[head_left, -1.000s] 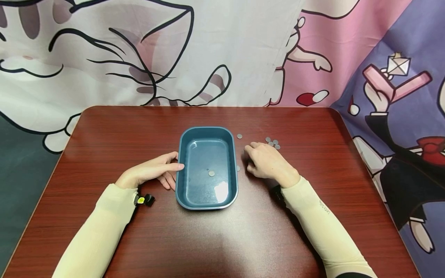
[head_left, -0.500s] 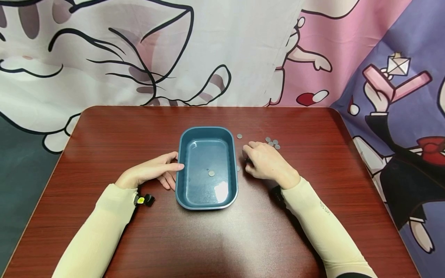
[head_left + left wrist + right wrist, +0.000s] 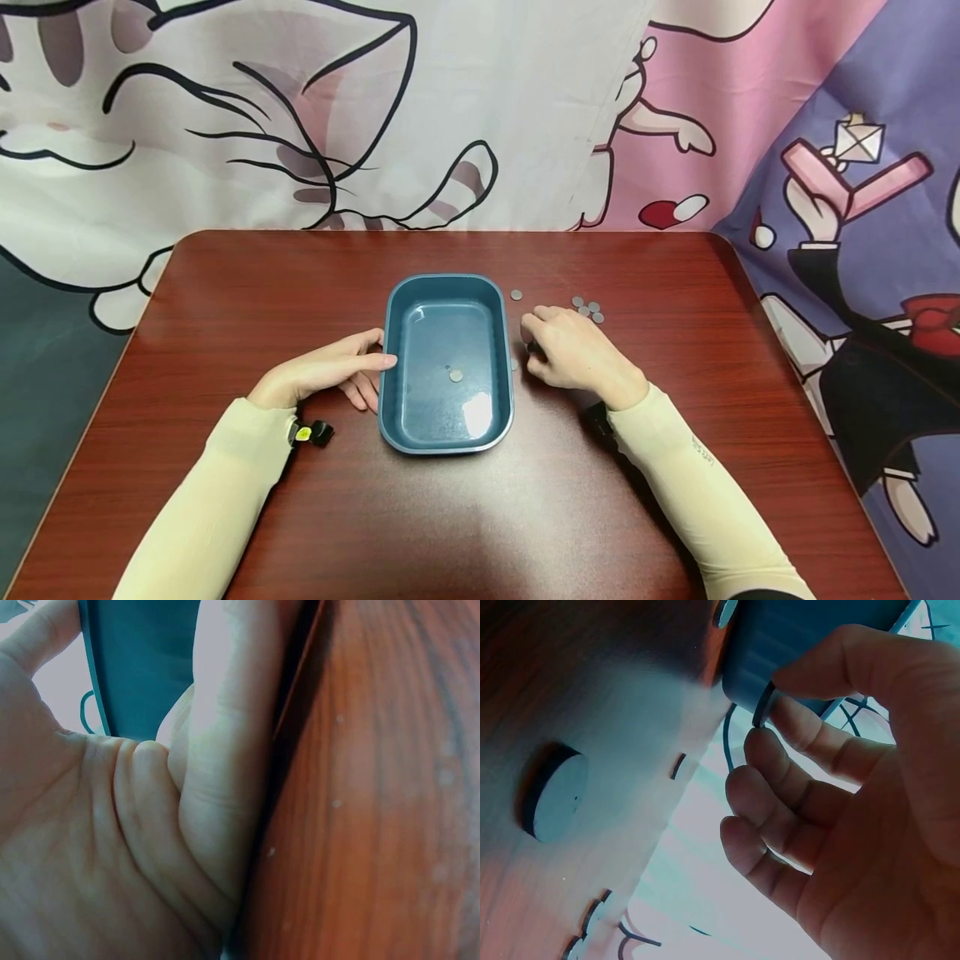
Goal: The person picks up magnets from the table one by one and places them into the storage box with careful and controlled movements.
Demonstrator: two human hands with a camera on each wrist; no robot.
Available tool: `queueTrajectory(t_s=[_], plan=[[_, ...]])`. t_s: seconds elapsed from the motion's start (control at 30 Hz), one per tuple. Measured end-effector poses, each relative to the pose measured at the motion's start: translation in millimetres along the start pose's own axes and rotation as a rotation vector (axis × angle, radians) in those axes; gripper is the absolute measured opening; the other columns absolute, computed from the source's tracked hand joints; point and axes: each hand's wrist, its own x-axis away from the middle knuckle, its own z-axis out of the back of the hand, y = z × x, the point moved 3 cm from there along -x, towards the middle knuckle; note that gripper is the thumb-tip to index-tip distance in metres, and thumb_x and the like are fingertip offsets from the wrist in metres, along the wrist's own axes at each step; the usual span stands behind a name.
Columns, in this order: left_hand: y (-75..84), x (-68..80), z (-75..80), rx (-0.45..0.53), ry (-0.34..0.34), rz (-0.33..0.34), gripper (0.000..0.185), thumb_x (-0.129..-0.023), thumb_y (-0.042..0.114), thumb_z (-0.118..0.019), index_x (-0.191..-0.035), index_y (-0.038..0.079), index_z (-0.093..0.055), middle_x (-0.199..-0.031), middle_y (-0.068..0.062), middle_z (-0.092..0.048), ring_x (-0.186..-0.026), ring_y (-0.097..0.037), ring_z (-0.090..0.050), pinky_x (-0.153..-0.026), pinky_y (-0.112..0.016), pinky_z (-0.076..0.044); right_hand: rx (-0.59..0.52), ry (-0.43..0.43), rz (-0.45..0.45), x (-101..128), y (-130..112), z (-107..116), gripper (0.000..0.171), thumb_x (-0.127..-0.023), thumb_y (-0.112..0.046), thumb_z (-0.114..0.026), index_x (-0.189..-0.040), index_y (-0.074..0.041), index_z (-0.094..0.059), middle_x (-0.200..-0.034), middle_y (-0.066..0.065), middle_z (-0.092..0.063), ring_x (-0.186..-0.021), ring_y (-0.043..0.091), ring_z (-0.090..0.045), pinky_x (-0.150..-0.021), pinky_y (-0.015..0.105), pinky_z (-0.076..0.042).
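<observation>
A blue rectangular plastic container (image 3: 450, 417) with rounded corners stands on the table, one small grey coin-like disc (image 3: 456, 376) lying inside. My left hand (image 3: 326, 367) holds its left side, thumb over the rim and the other fingers along the outer wall; the left wrist view shows the palm and part of the blue wall (image 3: 142, 667). To the right of the container, my right hand (image 3: 573, 346) pinches another small round disc (image 3: 763, 705) between thumb and index finger, seen in the right wrist view. The head view does not show that pinched disc.
Behind my right hand lies a cluster of several discs (image 3: 584, 310). A single disc (image 3: 516, 295) sits near the container's far right corner, another (image 3: 514, 364) by its right wall. One larger-looking disc (image 3: 559, 796) is near the right wrist. A printed cloth (image 3: 525, 108) hangs behind the table.
My right hand has shifted very slightly left, toward the container. The left hand and the container have stayed in place.
</observation>
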Motion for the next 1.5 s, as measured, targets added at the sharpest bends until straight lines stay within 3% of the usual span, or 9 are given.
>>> queueTrajectory(t_s=[0.9,1.5], plan=[[0.4,1.2,-0.1,-0.005,0.007,-0.009,0.05,-0.105,0.042,-0.058,-0.135,0.005,-0.042,-0.096,-0.024,-0.077,-0.082,-0.04,-0.078,-0.072,-0.047,-0.065,-0.08,0.085,0.069,-0.4,-17.3,18.5,0.014,-0.077,-0.009,-0.073,-0.086,-0.012,-0.063,-0.079,-0.002,-0.055,-0.068,0.016,-0.053,-0.064,0.03,-0.046],[-1.2,0.1,0.1,0.005,0.0,-0.012,0.051,-0.105,0.041,-0.058,-0.137,0.005,-0.041,-0.097,-0.024,-0.078,-0.082,-0.04,-0.078,-0.071,-0.046,-0.065,-0.057,0.134,0.128,-2.8,-37.9,28.9,0.016,-0.077,-0.013,-0.073,-0.09,-0.013,-0.063,-0.082,-0.002,-0.055,-0.069,0.016,-0.055,-0.065,0.031,-0.048]])
